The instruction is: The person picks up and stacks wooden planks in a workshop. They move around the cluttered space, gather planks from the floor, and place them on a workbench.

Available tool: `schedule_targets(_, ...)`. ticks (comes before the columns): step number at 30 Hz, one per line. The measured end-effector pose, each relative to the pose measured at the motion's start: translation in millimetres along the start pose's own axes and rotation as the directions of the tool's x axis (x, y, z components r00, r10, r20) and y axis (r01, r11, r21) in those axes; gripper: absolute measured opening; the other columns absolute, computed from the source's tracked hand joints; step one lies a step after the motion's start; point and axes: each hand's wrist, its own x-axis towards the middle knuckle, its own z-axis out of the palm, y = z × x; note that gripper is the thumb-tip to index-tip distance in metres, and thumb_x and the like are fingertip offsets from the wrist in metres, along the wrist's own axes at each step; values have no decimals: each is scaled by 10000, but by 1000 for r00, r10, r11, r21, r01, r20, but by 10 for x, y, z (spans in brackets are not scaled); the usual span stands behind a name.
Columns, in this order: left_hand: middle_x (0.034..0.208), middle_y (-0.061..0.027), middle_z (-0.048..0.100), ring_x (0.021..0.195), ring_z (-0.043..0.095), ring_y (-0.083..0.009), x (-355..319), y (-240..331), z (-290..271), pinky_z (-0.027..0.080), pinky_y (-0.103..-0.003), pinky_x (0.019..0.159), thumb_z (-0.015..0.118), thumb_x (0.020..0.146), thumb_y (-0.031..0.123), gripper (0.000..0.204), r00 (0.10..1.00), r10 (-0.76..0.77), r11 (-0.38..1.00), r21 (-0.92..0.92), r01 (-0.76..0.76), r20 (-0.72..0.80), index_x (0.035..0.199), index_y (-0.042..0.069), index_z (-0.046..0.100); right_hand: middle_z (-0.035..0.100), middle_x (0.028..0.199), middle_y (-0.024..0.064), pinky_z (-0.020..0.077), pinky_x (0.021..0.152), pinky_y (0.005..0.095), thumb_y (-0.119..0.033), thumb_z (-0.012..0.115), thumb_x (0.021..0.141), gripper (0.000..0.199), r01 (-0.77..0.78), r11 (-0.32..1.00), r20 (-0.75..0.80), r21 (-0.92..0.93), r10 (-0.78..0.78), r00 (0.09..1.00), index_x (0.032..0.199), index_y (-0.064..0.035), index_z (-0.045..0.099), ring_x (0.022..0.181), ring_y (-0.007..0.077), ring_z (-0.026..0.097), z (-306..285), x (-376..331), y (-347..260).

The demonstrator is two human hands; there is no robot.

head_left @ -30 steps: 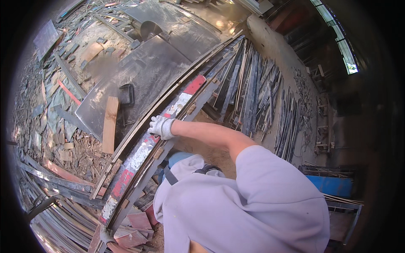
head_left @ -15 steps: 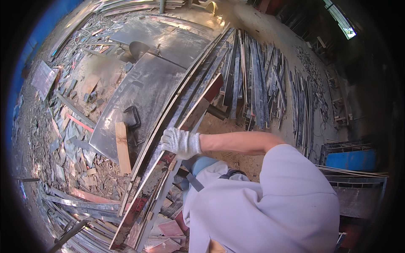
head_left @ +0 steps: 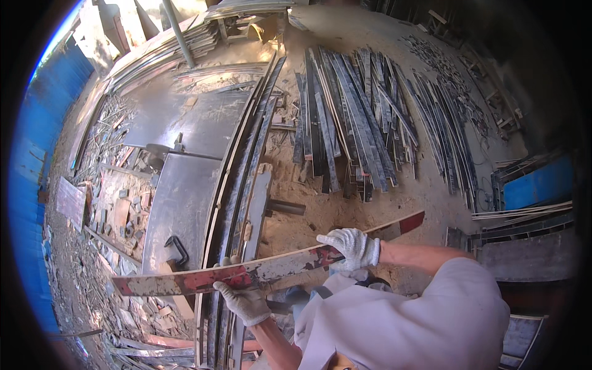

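Observation:
A long, narrow board (head_left: 283, 268) with worn red and grey paint lies across the view in both hands, its left end slightly lower than its right. My left hand (head_left: 243, 303), in a pale knitted glove, grips the lower edge, with fingertips showing over the upper edge. My right hand (head_left: 353, 248), gloved too, is closed round the board further right. Under the board's left half are long dark strips (head_left: 229, 185) lying along the side of a metal saw table (head_left: 185, 200). A black clamp (head_left: 179, 250) sits on the table, just beyond the board.
A round saw blade (head_left: 158, 152) stands at the table's far part. Beyond my right hand lies a big pile of dark strips (head_left: 345, 117). Wood scraps (head_left: 126, 216) cover the ground left of the table. A blue bin (head_left: 539, 185) stands at the right, a blue wall (head_left: 31, 185) at far left.
The painted board has swung from lying along the strips to crosswise and is now held up. My left hand has come into view on it; my right hand has moved right. The view has shifted.

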Motion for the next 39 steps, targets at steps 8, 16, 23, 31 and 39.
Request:
schedule_targets(8, 1362, -205, 620, 1238, 626, -369, 848, -2601, 1523, 523, -518, 1052, 508, 1080, 417, 546, 950, -313, 901, 316, 297, 1, 1437, 8, 456, 624, 1183, 226, 473, 932, 532, -479, 869, 661, 887, -758, 548, -107, -355, 781, 615, 1340, -39, 504, 1087, 418, 601, -1013, -3129, 1605)
schedule_targets(16, 1418, -183, 590, 1255, 614, -271, 1085, -4512, 2193, 504, -419, 1042, 610, 1055, 364, 662, 744, -661, 487, 807, 333, 92, 1547, -11, 375, 713, 868, 226, 544, 746, 545, -368, 837, 663, 511, -985, 162, -210, 65, 967, 145, 1008, -59, 621, 849, 467, 697, -1145, -3563, 1862)
schedule_targets(23, 1320, -159, 650, 1126, 691, -233, 1772, -5096, 2102, 563, -363, 945, 670, 1023, 329, 605, 796, -603, 265, 930, 255, -47, 1472, -25, 473, 723, 888, 206, 552, 758, 524, -374, 870, 641, 563, -996, -20, -221, 87, 975, -38, 1066, -85, 639, 869, 451, 702, -1487, -3203, 3047)
schedule_targets(31, 1256, -160, 685, 1104, 687, -223, 3176, -6128, 2589, 569, -357, 911, 703, 990, 393, 636, 824, -553, 83, 975, 206, -127, 1458, 7, 513, 736, 970, 176, 559, 798, 516, -311, 873, 639, 588, -999, 18, -272, -47, 962, 30, 1152, -126, 653, 915, 407, 709, -2597, -1484, 5475)
schedule_targets(39, 1287, -205, 688, 1183, 668, -297, 4071, -6320, 3791, 512, -394, 1018, 687, 980, 420, 613, 904, -366, 212, 925, 315, -224, 1423, 16, 557, 733, 994, 204, 561, 818, 518, -346, 852, 627, 575, -918, 388, -15, -77, 921, 390, 1114, -110, 658, 935, 431, 702, -4321, 1283, 7718)
